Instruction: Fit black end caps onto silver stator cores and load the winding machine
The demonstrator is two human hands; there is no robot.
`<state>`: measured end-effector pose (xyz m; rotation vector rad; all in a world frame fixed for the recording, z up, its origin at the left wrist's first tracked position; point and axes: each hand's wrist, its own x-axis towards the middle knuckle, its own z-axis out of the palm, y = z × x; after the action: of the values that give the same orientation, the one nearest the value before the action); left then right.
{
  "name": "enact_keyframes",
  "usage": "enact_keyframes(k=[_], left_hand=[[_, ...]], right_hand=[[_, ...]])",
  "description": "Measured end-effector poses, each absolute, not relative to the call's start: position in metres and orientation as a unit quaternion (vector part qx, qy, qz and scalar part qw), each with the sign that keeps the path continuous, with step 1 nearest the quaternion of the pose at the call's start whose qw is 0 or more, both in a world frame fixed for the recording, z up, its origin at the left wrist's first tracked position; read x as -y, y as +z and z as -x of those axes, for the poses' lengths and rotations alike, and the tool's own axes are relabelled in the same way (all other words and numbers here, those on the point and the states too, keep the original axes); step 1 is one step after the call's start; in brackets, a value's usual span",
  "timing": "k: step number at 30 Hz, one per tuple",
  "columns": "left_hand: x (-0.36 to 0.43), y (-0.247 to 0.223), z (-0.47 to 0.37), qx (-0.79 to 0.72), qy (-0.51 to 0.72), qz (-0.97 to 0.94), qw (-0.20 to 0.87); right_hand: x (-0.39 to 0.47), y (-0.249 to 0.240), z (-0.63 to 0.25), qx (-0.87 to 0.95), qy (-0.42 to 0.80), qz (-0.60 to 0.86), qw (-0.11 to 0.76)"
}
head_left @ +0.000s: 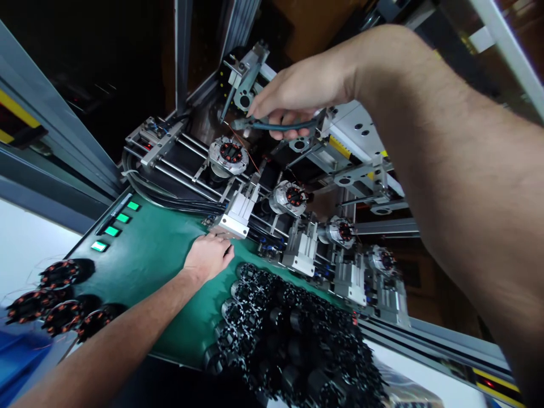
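My right hand (289,105) is wrapped round a pair of grey-handled pliers (280,124), whose jaws point left beside a thin copper wire (244,144). Below the pliers, a stator with copper windings (230,152) sits in a round metal holder of the machine. My left hand (209,255) rests with curled fingers on the green mat (170,238), against the front of a silver cylinder block (236,218). What its fingers hold, if anything, is hidden.
More holders with wound stators (295,196) run to the lower right. Many black stator cores (276,334) are stacked near the front edge. Several wound stators (59,275) lie at left, near lit green buttons (123,217). Metal frame posts (181,56) stand behind.
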<state>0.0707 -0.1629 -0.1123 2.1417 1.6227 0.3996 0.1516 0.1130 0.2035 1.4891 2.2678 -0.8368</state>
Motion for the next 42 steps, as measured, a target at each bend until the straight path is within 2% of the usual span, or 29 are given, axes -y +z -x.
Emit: enact_keyframes(k=[3, 9, 27, 36, 39, 42], left_hand=[[0.163, -0.113, -0.071, -0.583, 0.146, -0.77, 0.214], [0.163, -0.115, -0.072, -0.58, 0.149, -0.771, 0.218], [0.163, -0.114, -0.074, -0.579, 0.149, -0.77, 0.223], [0.163, -0.112, -0.072, -0.581, 0.143, -0.77, 0.223], [0.161, -0.11, -0.071, -0.588, 0.127, -0.767, 0.222], [0.16, -0.107, -0.069, -0.597, 0.109, -0.763, 0.222]], right_hand=[[-0.106, 0.212, -0.139, -0.789, -0.209, -0.535, 0.218], [-0.098, 0.208, -0.121, -0.792, -0.14, -0.525, 0.279], [-0.091, 0.202, -0.119, -0.793, -0.121, -0.524, 0.287], [-0.103, 0.195, -0.135, -0.851, -0.091, -0.453, 0.249], [-0.083, 0.207, -0.145, -0.864, -0.094, -0.452, 0.2], [-0.026, 0.236, -0.179, -0.881, -0.076, -0.451, 0.124]])
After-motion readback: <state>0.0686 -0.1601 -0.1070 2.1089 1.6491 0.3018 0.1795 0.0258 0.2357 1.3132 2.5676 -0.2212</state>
